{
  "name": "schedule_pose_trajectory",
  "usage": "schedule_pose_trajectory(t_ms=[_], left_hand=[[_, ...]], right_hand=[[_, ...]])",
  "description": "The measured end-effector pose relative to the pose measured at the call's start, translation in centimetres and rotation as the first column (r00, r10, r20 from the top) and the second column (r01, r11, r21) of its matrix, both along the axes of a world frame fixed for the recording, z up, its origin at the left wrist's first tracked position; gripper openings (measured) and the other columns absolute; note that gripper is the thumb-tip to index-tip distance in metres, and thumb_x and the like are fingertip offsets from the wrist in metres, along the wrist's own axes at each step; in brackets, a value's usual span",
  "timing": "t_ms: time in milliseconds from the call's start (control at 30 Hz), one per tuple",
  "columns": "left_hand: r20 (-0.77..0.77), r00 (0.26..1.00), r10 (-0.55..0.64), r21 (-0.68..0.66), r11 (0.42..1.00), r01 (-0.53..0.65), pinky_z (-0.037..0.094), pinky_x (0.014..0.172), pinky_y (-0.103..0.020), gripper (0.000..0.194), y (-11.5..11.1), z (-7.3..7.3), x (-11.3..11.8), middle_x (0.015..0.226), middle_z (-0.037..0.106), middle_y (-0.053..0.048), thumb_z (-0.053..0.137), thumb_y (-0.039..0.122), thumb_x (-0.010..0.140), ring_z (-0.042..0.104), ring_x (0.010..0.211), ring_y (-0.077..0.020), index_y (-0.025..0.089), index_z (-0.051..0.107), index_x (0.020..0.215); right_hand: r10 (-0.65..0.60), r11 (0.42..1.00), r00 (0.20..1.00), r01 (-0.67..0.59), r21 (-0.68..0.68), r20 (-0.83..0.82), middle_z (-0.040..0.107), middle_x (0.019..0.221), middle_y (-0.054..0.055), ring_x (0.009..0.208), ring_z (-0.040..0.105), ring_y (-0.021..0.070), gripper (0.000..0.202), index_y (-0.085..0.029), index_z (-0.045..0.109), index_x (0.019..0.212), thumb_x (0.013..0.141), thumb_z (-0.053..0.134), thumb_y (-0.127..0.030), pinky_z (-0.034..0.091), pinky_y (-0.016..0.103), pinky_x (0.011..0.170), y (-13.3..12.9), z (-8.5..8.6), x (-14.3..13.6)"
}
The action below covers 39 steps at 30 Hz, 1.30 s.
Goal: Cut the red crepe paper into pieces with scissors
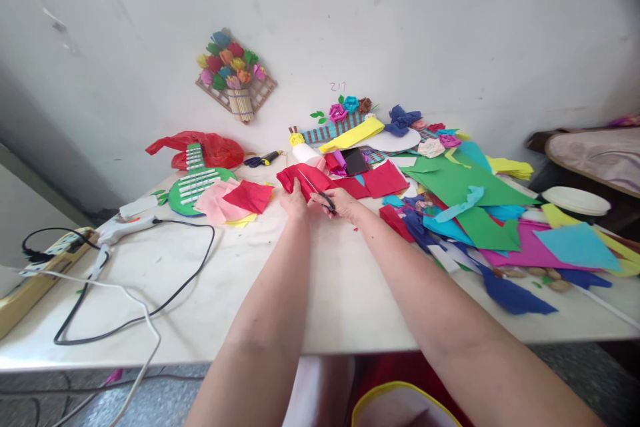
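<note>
My left hand grips a piece of red crepe paper above the middle of the table. In my right hand is a pair of scissors with dark handles, its blades pointing up and left against the red paper. Whether the blades are parted is too small to tell. More red paper pieces lie just behind my right hand. To the left of my left hand are red and pink paper sheets beside a green guitar-shaped craft.
A white glue gun with a looping black cable lies at the left near a power strip. Coloured paper scraps spread over the right side. Pliers and a red plastic bag sit toward the wall.
</note>
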State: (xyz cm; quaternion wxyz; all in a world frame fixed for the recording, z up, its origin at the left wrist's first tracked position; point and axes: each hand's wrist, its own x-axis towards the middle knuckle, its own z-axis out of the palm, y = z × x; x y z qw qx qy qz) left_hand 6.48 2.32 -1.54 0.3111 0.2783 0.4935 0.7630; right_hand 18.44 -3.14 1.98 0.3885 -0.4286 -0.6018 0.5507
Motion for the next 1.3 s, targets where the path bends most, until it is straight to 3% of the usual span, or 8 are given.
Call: schedule_pose_trajectory(t_ms=[400,767,967,1133,1300], left_hand=[[0.032,0.999,0.007,0.000,1.000,-0.007,0.042,0.055,-0.022,0.017,-0.5,0.5,0.0,0.064,0.058,0.000,0.061,0.032,0.072,0.054,0.058,-0.0115,0.016,0.055,0.071],[0.102,0.995,-0.019,0.053,0.999,0.014,0.049,0.061,-0.028,0.017,-0.2,0.1,-0.1,0.077,0.065,-0.005,0.061,0.031,0.074,0.062,0.068,-0.0161,0.015,0.060,0.080],[0.031,0.999,0.016,0.022,1.000,-0.016,0.049,0.065,-0.030,0.018,0.3,-0.3,-0.7,0.079,0.066,-0.006,0.062,0.032,0.074,0.063,0.072,-0.0178,0.015,0.061,0.081],[0.099,0.995,-0.026,0.048,0.999,0.022,0.050,0.066,-0.028,0.017,0.5,-0.5,-1.0,0.080,0.066,-0.005,0.063,0.030,0.073,0.064,0.072,-0.0162,0.016,0.059,0.082],[0.082,0.995,-0.056,0.066,0.997,0.051,0.050,0.065,-0.027,0.018,-0.1,-0.1,-0.9,0.077,0.065,-0.005,0.065,0.030,0.071,0.063,0.070,-0.0152,0.015,0.058,0.078]], right_hand=[[-0.007,1.000,1.000,0.007,0.011,0.022,0.047,0.041,-0.005,0.031,0.037,0.0030,0.032,-0.013,0.053,0.061,0.072,0.069,-0.038,0.029,0.016,0.032,-0.2,0.1,-0.2],[0.126,0.992,0.990,-0.127,0.013,0.059,0.058,0.047,0.001,0.034,0.049,0.0071,0.042,-0.011,0.058,0.076,0.075,0.061,-0.053,0.021,0.015,0.027,0.5,-0.5,1.6],[0.149,0.988,0.982,-0.153,0.030,0.114,0.057,0.045,-0.001,0.032,0.049,0.0075,0.037,-0.014,0.050,0.067,0.073,0.064,-0.049,0.022,0.014,0.028,0.1,0.5,2.4],[0.190,0.980,0.965,-0.198,0.024,0.179,0.058,0.045,0.000,0.030,0.045,0.0075,0.035,-0.016,0.047,0.066,0.076,0.059,-0.048,0.020,0.016,0.027,-0.2,1.2,3.6],[0.253,0.967,0.958,-0.246,-0.067,0.134,0.060,0.047,0.002,0.031,0.046,0.0092,0.037,-0.015,0.054,0.077,0.076,0.056,-0.052,0.031,0.017,0.030,0.4,0.9,4.8]])
